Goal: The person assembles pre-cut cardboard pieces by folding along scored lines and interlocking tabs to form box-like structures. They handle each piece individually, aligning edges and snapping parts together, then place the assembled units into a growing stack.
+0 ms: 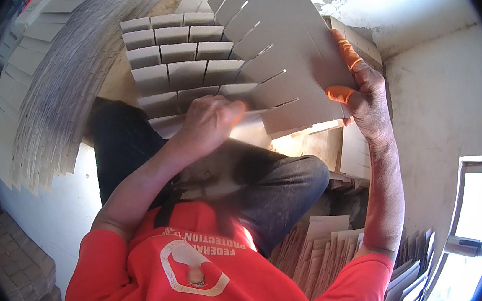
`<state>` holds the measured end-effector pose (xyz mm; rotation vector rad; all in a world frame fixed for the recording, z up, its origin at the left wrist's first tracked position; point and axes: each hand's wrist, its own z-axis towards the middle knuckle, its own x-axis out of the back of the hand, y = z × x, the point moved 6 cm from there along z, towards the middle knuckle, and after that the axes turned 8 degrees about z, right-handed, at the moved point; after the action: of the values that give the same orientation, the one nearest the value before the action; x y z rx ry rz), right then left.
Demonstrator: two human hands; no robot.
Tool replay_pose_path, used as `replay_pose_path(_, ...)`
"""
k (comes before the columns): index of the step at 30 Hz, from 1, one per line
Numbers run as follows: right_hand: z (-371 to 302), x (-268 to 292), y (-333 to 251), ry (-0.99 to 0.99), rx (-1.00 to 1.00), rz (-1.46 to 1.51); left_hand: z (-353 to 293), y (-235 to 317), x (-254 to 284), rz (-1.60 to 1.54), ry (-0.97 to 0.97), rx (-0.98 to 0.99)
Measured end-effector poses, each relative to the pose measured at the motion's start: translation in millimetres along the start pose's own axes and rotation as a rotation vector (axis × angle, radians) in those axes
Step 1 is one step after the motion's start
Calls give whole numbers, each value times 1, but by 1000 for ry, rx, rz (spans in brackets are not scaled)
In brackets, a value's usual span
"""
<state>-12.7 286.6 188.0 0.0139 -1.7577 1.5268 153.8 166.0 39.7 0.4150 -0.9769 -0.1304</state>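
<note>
In the head view, the slotted cardboard sheet [308, 54] is raised at a tilt above the lap, its open slots facing left, with rows of cardboard partition strips [178, 52] standing crosswise beside its slotted side. The likeliest trouble is a bent or torn tab: if a strip meets its slot askew, a push could crease the thin board instead of seating it. The sheet could also swing or droop, since the one clear grip on it is at the far right edge — well apart from the slots. The rows might then skew or work loose.

The right hand [369, 94] comes up on a nearly straight arm and holds that edge between thumb and fingers, orange finger covers [340, 94] on the thumb and a finger. The left hand [215, 118], its elbow bent and forearm angled inward, is curled at the nearest strips by the sheet's lower corner — it is blurred, and I cannot tell whether it pinches a strip or only presses. Below it are the dark trousers [294, 183] on the bent legs.
</note>
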Motion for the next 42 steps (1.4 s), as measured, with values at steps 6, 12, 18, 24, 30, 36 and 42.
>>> replay_pose_path(6, -2, 6, -6, 64, -10, -4, 1, -5, -1, -22, 12, 13)
replay_pose_path(12, -3, 0, 18, 42, -25, 108, 2, -4, -2, -42, 42, -23)
replay_pose_path(18, -1, -12, 11, 2, -73, 22, -1, 0, -1, -48, 36, -39)
replay_pose_path(24, 13, -44, 50, -121, 87, 71, 4, 1, -3, -71, 51, -49)
replay_pose_path(30, 19, -48, 35, -268, 145, -446, 4, -4, 0, -18, 12, -4)
replay_pose_path(36, 11, -51, 34, -284, 105, -200, 2, -5, -2, -41, -38, 24)
replay_pose_path(42, 12, -65, 22, -312, -4, -146, 4, -2, -6, -57, -11, 0)
